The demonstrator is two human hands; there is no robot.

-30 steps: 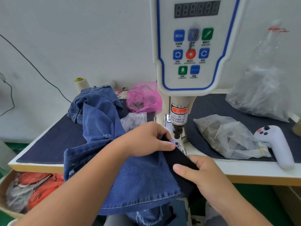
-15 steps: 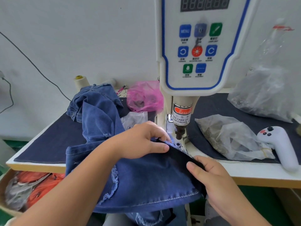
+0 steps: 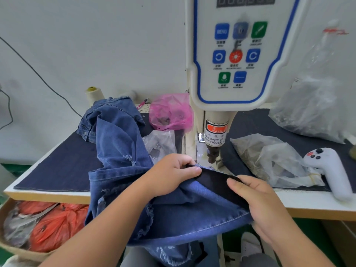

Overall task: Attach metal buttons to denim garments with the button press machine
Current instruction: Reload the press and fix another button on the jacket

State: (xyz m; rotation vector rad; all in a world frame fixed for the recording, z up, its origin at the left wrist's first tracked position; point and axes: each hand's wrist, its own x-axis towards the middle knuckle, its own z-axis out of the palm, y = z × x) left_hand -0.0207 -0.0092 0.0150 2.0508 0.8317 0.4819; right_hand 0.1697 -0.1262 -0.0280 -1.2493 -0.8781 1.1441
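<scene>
Jeans [image 3: 123, 143]: soft, floppy denim, likely heavy; draped off worktop [image 3: 48, 193] below button press [image 3: 212, 157]. Left hand [image 3: 171, 174] and right hand [image 3: 264, 201] pinch dark waistband edge; best held there, taut.

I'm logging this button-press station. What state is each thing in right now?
denim garment: draped over the table edge, waistband held just short of the punch
left hand: pinches the waistband
right hand: grips the waistband
press punch: raised, clear of the fabric
counter display: blank
pink bag: open
handheld controller: lying on the table, untouched
</scene>
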